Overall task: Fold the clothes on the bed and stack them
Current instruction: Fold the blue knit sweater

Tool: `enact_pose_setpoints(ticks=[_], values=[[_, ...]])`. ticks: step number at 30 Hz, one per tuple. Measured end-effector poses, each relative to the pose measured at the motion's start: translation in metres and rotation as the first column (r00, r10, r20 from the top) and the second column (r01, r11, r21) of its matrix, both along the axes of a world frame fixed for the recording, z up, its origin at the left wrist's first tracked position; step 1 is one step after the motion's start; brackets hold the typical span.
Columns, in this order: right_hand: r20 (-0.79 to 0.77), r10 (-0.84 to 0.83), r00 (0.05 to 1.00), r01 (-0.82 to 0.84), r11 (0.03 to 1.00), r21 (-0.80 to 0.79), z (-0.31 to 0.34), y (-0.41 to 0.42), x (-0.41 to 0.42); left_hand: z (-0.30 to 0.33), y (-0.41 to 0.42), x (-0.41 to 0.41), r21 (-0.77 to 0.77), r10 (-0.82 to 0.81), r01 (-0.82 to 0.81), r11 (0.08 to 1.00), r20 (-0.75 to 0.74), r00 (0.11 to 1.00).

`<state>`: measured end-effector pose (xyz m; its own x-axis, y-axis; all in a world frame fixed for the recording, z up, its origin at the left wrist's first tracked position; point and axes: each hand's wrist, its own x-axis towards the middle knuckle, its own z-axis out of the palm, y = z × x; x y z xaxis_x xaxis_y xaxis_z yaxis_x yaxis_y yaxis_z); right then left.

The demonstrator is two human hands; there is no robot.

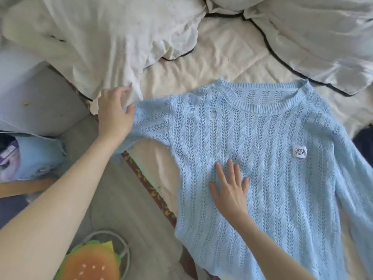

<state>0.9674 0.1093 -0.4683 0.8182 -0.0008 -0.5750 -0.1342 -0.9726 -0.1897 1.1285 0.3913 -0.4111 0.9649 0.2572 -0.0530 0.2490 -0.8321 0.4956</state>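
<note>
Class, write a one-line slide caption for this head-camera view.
Left hand grips the sleeve of a blue knit sweater spread on the bed; right hand presses it flat.

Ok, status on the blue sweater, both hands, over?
Left hand grips the sleeve end at the bed edge. Right hand open, pressing flat on the blue sweater, spread face-up, unfolded. White duvet bunched beside the sleeve.

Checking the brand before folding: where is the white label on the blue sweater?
In the head view, the white label sits on the blue sweater, right of centre, below the neckline, up and right of the right hand.
</note>
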Motion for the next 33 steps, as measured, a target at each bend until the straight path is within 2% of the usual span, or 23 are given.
enact_pose_setpoints(ticks=[2, 3, 5, 7, 9, 12, 13, 16, 20, 22, 24, 31, 33], values=[[0.015, 0.005, 1.000, -0.005, 1.000, 0.014, 0.001, 0.001, -0.002, -0.008, -0.017, -0.038, -0.122, 0.113, -0.107, 0.987, 0.036, 0.993], [0.023, 0.006, 1.000, -0.007, 0.999, 0.033, 0.002, 0.000, -0.004, -0.014, -0.028, -0.059, -0.214, 0.167, -0.165, 0.963, -0.009, 0.986], [0.040, 0.020, 0.999, -0.022, 0.997, 0.074, 0.004, -0.003, -0.010, -0.027, -0.053, -0.100, -0.382, 0.222, -0.295, 0.876, -0.226, 0.949], [0.052, 0.057, 0.997, -0.062, 0.994, 0.092, 0.005, -0.008, -0.021, -0.038, -0.078, -0.129, -0.482, 0.179, -0.381, 0.789, -0.412, 0.893], [0.064, 0.065, 0.996, -0.072, 0.990, 0.119, 0.006, -0.014, -0.031, -0.043, -0.095, -0.138, -0.576, 0.153, -0.419, 0.702, -0.452, 0.879], [0.045, 0.068, 0.997, -0.073, 0.991, 0.114, 0.008, -0.025, -0.046, -0.045, -0.104, -0.129, -0.726, 0.104, -0.525, 0.443, -0.540, 0.835], [0.037, 0.069, 0.997, -0.073, 0.992, 0.105, 0.008, -0.029, -0.052, -0.045, -0.105, -0.128, -0.743, 0.043, -0.524, 0.416, -0.560, 0.827], [0.024, 0.081, 0.996, -0.083, 0.994, 0.077, 0.013, -0.042, -0.069, -0.044, -0.105, -0.143, -0.731, -0.099, -0.451, 0.512, -0.572, 0.814], [-0.010, 0.100, 0.995, -0.099, 0.994, 0.046, 0.021, -0.058, -0.095, -0.045, -0.103, -0.190, -0.626, -0.108, -0.384, 0.679, -0.602, 0.791], [-0.026, 0.084, 0.996, -0.082, 0.995, 0.060, 0.024, -0.067, -0.110, -0.048, -0.106, -0.217, -0.591, -0.139, -0.352, 0.726, -0.627, 0.766], [-0.048, 0.101, 0.994, -0.098, 0.993, 0.059, 0.024, -0.078, -0.129, -0.051, -0.113, -0.240, -0.565, -0.144, -0.349, 0.748, -0.651, 0.745], [-0.107, 0.120, 0.987, -0.121, 0.993, -0.001, 0.029, -0.130, -0.189, -0.055, -0.127, -0.303, -0.491, -0.008, -0.438, 0.753, -0.673, 0.740], [-0.085, 0.102, 0.991, -0.103, 0.995, -0.007, 0.035, -0.146, -0.202, -0.052, -0.129, -0.322, -0.414, 0.062, -0.458, 0.787, -0.685, 0.726]])
